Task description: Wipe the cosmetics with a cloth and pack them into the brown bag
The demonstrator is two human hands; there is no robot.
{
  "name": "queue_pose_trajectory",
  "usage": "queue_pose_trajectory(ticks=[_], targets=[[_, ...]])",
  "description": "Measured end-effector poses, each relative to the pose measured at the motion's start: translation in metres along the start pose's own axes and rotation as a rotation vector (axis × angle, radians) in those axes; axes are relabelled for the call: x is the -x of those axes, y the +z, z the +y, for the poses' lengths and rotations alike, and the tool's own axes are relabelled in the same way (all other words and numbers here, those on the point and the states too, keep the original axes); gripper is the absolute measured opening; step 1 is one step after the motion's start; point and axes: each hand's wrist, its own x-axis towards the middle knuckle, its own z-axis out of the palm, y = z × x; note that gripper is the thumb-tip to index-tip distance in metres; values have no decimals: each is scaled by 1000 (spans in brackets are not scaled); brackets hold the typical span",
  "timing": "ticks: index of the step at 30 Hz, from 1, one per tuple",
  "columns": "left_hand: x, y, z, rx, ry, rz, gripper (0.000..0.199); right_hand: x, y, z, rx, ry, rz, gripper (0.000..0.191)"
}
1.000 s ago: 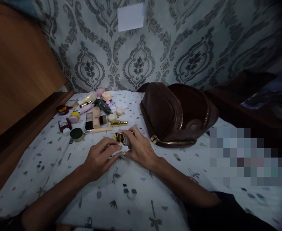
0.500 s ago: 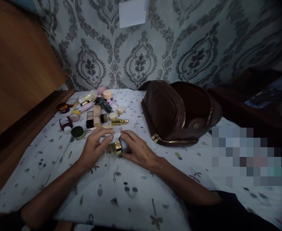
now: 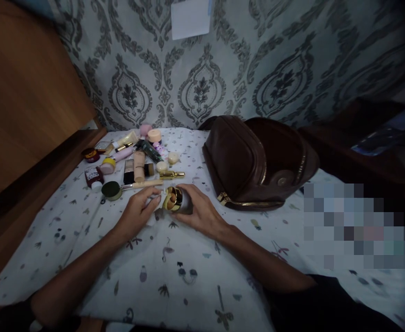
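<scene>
My right hand [image 3: 202, 213] is wrapped round a jar [image 3: 187, 201] with a shiny gold lid, tilted so that the lid faces left. My left hand [image 3: 138, 210] pinches a small white tissue [image 3: 153, 205] close against that lid. Just beyond my hands lie a makeup brush [image 3: 143, 184], a gold tube [image 3: 172, 174] and a dark green round container [image 3: 111, 190]. A beige tube [image 3: 139, 166] rests among several other cosmetics farther back.
A large brown leather bag [image 3: 235, 159] with gold zips stands right of the cosmetics. Wooden furniture [image 3: 32, 74] borders the left side. Patterned wallpaper [image 3: 202, 87] rises behind the patterned white cloth [image 3: 119, 281]. A pixelated patch covers the right.
The jar has turned in my right hand, so more of its gold lid shows. My left hand with the tissue has shifted slightly down, uncovering the brush handle.
</scene>
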Motion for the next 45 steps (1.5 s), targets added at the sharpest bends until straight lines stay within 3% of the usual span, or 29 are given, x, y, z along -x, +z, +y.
queue_pose_trajectory(ticks=[9, 14, 22, 28, 31, 35, 39, 45], targets=[[1, -3, 7, 67, -42, -106, 20, -3, 0, 0, -7, 96, 61, 56], [6, 1, 16, 80, 32, -141, 16, -4, -1, 0, 6, 132, 96, 51], [16, 4, 28, 30, 243, -22, 7, -2, -2, 1, 36, 15, 40, 54], [11, 0, 19, -5, 232, 125, 7, 0, -2, -8, 100, -16, -68, 60], [5, -4, 12, -61, 192, 115, 9, -1, -2, -10, 84, -26, -66, 58], [2, -9, 10, -113, 167, -1, 8, -1, -2, -7, 61, -1, -32, 59], [5, -9, 15, -65, 267, -100, 6, -1, -2, -4, 78, -15, -31, 62], [9, -3, 21, -72, 392, 19, 11, 2, -2, -7, 209, -132, -116, 71]])
